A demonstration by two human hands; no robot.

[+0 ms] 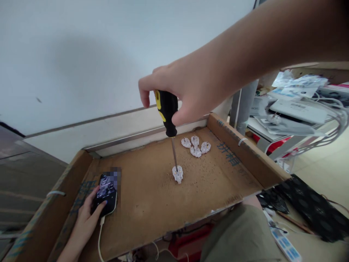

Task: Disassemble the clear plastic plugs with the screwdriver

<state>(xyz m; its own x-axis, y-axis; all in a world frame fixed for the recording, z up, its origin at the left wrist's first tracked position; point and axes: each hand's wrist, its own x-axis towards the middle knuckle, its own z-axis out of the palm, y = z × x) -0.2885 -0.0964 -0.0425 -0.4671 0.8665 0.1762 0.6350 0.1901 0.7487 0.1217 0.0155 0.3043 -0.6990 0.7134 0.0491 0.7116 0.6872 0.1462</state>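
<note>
R grip (188,94) closed on screwdriver (167,112), tip in clear plug (177,174); 4 spare plugs (195,145) behind. L grip (88,214) holds phone (106,194) w/ cable.

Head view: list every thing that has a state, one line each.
Black-and-yellow-handled screwdriver: upright, tip on the lone plug.
Lone clear plastic plug: prongs down on the cardboard tray.
Four clear plugs: clustered near the far wall.
Black smartphone: screen lit, white cable attached.
Right hand: gripping the screwdriver.
Left hand: holding the smartphone.
</note>
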